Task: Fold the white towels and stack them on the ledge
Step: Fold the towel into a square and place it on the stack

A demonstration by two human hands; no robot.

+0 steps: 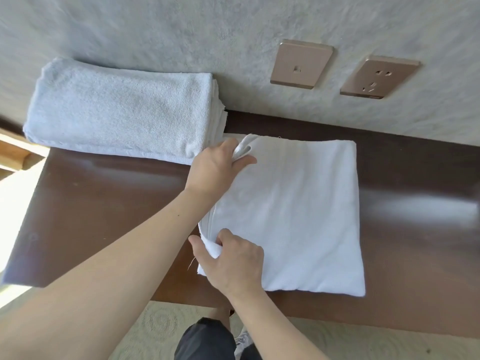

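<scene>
On the desk, both hands pinch the left edge of a half-folded towel.
Left hand pinches the far corner between thumb and fingers; right hand grips the near corner, fingers curled round the layers. Beside it, against the wall, sits a stack of folded towels. Cloth looks soft, light and limp, so corners seem the best hold.
</scene>
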